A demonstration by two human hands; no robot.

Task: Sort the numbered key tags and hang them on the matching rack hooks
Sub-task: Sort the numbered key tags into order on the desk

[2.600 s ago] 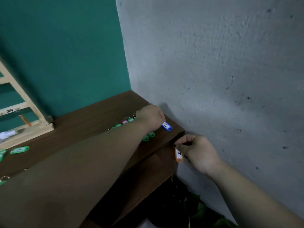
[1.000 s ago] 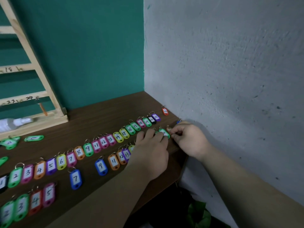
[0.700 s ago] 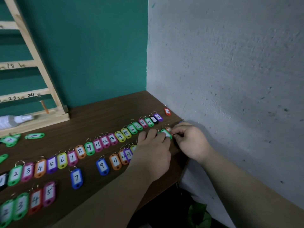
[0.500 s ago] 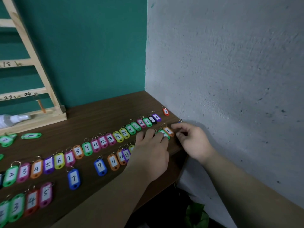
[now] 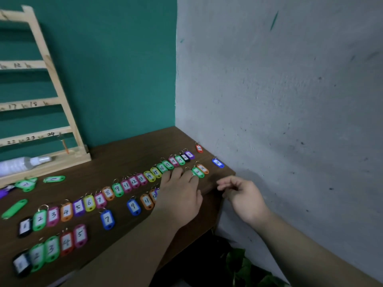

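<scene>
Coloured numbered key tags lie in slanted rows on the brown table (image 5: 128, 154). My left hand (image 5: 180, 193) rests palm down over the second row, fingertips touching a green tag (image 5: 197, 172) beside an orange tag (image 5: 203, 168). My right hand (image 5: 242, 193) hovers past the table's right edge, fingers loosely curled and holding nothing. A blue tag (image 5: 217, 163) lies alone near the corner, a red tag (image 5: 199, 148) further back. The wooden rack (image 5: 51, 83) with numbered rails stands at the back left.
A clear plastic bottle (image 5: 20, 164) lies on the rack's base. Loose green tags (image 5: 53, 179) lie left of the rows. A grey wall (image 5: 279, 100) closes the right side, a teal wall the back. Plant leaves (image 5: 244, 264) show below the table edge.
The orange tag my right hand held now lies beside the green tag in the second row. My right hand has let go and drawn back off the table edge. The left hand stayed put.
</scene>
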